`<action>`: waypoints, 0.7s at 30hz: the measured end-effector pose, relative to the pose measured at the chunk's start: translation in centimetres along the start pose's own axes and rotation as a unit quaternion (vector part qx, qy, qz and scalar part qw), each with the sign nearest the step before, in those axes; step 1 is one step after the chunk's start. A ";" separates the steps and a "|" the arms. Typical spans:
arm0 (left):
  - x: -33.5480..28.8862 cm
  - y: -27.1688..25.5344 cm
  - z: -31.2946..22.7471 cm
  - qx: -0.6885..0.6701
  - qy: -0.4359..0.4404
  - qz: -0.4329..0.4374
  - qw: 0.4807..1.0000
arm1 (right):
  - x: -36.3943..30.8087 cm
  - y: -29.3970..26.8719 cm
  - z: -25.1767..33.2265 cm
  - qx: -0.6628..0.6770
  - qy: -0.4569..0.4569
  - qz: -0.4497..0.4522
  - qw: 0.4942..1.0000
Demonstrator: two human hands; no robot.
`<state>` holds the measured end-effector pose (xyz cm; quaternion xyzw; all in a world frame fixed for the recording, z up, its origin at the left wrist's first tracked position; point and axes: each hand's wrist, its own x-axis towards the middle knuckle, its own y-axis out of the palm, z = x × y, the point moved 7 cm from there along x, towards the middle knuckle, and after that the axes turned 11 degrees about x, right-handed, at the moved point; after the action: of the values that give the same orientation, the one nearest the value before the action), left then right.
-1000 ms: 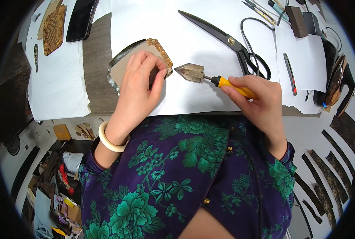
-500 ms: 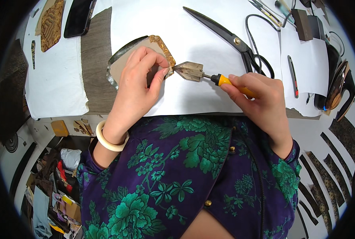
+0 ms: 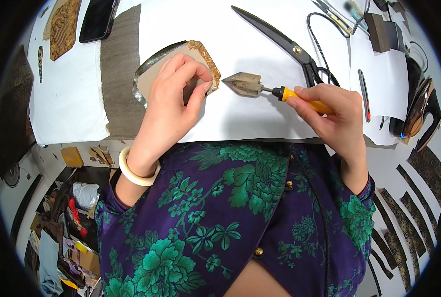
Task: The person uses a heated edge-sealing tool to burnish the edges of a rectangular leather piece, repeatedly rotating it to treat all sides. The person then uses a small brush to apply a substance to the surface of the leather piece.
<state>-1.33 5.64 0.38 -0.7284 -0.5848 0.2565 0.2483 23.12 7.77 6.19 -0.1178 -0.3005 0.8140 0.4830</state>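
A beige flat panel (image 3: 146, 82) lies on the white paper, with dark shiny fabric around its left edge and gold-brown patterned fabric along its right edge. My left hand (image 3: 173, 91) rests over it, thumb and fingertips pinched together at the right edge; what lies between the fingertips is partly hidden. In my right hand (image 3: 335, 111) is a small trowel-shaped tool (image 3: 245, 84) with a yellow handle and a pointed, worn metal head. Its tip points left, a short gap away from the patterned edge.
Large black scissors (image 3: 275, 37) lie beyond the tool, beside a dark braided cord (image 3: 315, 42). A slim cutter (image 3: 363, 94) and an iron (image 3: 431, 114) are at the right. A phone (image 3: 98, 20) and a patterned brown piece (image 3: 64, 29) lie at the far left.
My right hand has drawn the tool back to the right, so its tip has come off the panel's edge. My left hand stays on the panel.
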 end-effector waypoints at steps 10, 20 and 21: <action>0.1 0.1 0.1 -0.011 0.001 -0.005 1.000 | -0.1 0.5 0.4 -0.008 0.019 0.005 1.000; 0.1 0.0 0.2 -0.005 0.018 -0.018 1.000 | 0.1 0.4 0.4 -0.006 0.018 0.006 1.000; 0.1 0.0 0.2 -0.005 0.018 -0.018 1.000 | 0.2 0.4 0.5 -0.008 0.016 0.009 1.000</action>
<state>-1.39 5.70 0.21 -0.7236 -0.5943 0.2360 0.2599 22.49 7.57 6.34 -0.1377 -0.2983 0.8135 0.4799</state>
